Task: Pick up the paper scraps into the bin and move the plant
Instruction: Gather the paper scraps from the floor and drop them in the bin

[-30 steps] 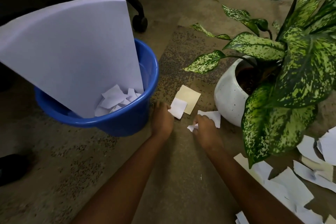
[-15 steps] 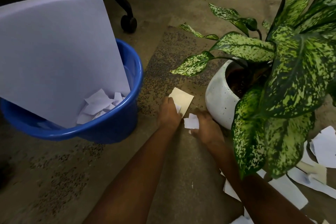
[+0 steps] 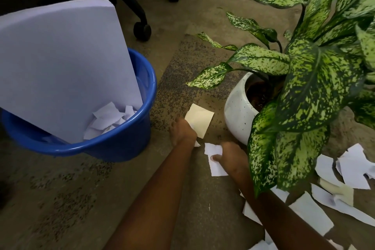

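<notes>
Right hand (image 3: pixel 231 156): low on the carpet (image 3: pixel 101 199) beside the pot, thumb pinching a white scrap (image 3: pixel 216 165) against fingers hidden beneath the paper
Left hand (image 3: pixel 183 131): back turned to the camera, resting at the near edge of a cream paper (image 3: pixel 200 118); its fingers are tucked out of sight, so whether it grips anything I cannot tell
Sliver under left wrist: a small white corner, too little showing to tell what it belongs to
Blue bin (image 3: pixel 121 146): left of both hands, left edge cut off by the frame, torn pieces (image 3: pixel 109 117) lying inside
Large white sheets (image 3: pixel 60 67): standing in the bin, hiding most of its interior and far rim
Plant (image 3: pixel 316 87): speckled leaves fill the right side and run out of frame, covering part of the right forearm
White pot (image 3: pixel 237 115): just right of the cream paper, its right half hidden by leaves
Loose scraps (image 3: pixel 353 170): spread on the floor at lower right, some tucked under leaves and the arm
Chair castor (image 3: pixel 142 30): behind the bin, dark, the chair above lost in shadow
</notes>
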Tool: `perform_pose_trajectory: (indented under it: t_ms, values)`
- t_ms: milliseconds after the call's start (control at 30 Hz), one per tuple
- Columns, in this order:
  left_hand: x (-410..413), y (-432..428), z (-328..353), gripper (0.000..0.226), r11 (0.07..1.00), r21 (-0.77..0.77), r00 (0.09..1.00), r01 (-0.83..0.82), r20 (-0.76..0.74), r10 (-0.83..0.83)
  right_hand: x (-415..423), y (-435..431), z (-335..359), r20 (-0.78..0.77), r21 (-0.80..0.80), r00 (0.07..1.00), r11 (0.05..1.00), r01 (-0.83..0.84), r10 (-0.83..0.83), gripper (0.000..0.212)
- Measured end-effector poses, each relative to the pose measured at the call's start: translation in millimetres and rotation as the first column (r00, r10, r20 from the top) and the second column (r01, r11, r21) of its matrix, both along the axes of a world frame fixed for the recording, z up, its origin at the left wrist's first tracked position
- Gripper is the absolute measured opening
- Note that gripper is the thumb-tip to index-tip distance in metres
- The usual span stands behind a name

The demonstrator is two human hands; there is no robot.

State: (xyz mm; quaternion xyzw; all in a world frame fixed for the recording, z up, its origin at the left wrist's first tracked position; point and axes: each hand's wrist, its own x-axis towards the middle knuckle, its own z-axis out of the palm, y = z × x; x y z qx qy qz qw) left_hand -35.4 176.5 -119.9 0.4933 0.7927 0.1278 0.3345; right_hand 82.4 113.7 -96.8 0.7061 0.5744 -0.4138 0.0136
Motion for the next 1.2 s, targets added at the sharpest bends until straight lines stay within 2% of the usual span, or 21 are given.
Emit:
perform_pose_trajectory:
  t_ms: [100,167,333,433,567,633,800,900,933,967,1000,1067,1133,1200]
  values:
    - [-4.8,-10.5,1.8,0.038,0.999,-0.033,0.999,0.002,0.043,0.000,-3.6,-12.1,1.2,-0.083,-0.016,0.993,0.997,0.081,-0.082,0.057]
    - [-9.1,-21.2,2.9,0.036,0.998,-0.067,0.997,0.014,0.082,-0.009,-5.5,-21.3,2.8,-0.139,-0.006,0.967,0.977,0.214,-0.213,0.054]
    - [-17.8,-52.5,12.1,0.035,0.996,-0.077,0.968,0.039,0.251,-0.018,-20.8,-33.6,16.7,-0.339,0.000,0.846,0.900,0.436,-0.411,0.040]
    - [-18.2,-66.0,27.6,0.037,0.999,-0.049,0.893,0.007,0.449,0.015,-33.3,-37.8,26.1,-0.424,0.089,0.808,0.869,0.487,-0.409,0.034]
    - [-21.6,-76.1,57.2,0.034,0.976,0.080,0.767,-0.203,0.633,0.108,-50.3,-37.4,45.9,-0.540,0.106,0.723,0.817,0.567,-0.432,0.021]
    - [-26.4,-77.9,76.3,0.031,0.948,0.184,0.765,-0.258,0.639,0.084,-61.9,-35.7,59.8,-0.603,0.124,0.681,0.794,0.595,-0.416,0.018]
    - [-40.2,-81.8,137.2,0.029,0.819,0.520,0.870,-0.244,0.490,-0.052,-90.7,-31.4,102.9,-0.768,0.142,0.525,0.702,0.698,-0.367,0.006]
    - [-52.4,-83.2,173.9,0.025,0.744,0.621,0.884,-0.247,0.459,-0.089,-108.0,-24.0,131.9,-0.844,0.084,0.429,0.711,0.698,-0.321,0.006]
    - [-58.8,-81.4,185.9,0.024,0.742,0.612,0.881,-0.273,0.469,-0.063,-113.5,-21.2,141.0,-0.860,0.066,0.406,0.722,0.689,-0.308,0.001]
    - [-66.2,-77.8,195.5,0.024,0.761,0.566,0.866,-0.318,0.500,-0.010,-119.0,-17.6,148.8,-0.867,0.058,0.397,0.731,0.680,-0.301,0.006]
    - [-74.5,-73.5,204.0,0.022,0.788,0.485,0.832,-0.378,0.552,0.059,-124.6,-14.4,156.8,-0.868,0.051,0.397,0.743,0.667,-0.298,0.013]
    - [-92.0,-63.4,216.5,0.013,0.818,0.288,0.709,-0.497,0.679,0.192,-137.4,-7.2,169.9,-0.851,0.047,0.429,0.770,0.637,-0.303,0.025]
    - [-107.7,-57.3,222.9,0.008,0.808,0.180,0.647,-0.561,0.704,0.293,-150.5,-0.3,177.9,-0.831,0.006,0.449,0.801,0.599,-0.329,0.032]
    - [-120.8,-54.7,220.7,0.026,0.804,0.142,0.649,-0.577,0.678,0.346,-162.3,3.4,182.7,-0.817,-0.072,0.446,0.832,0.549,-0.366,0.034]
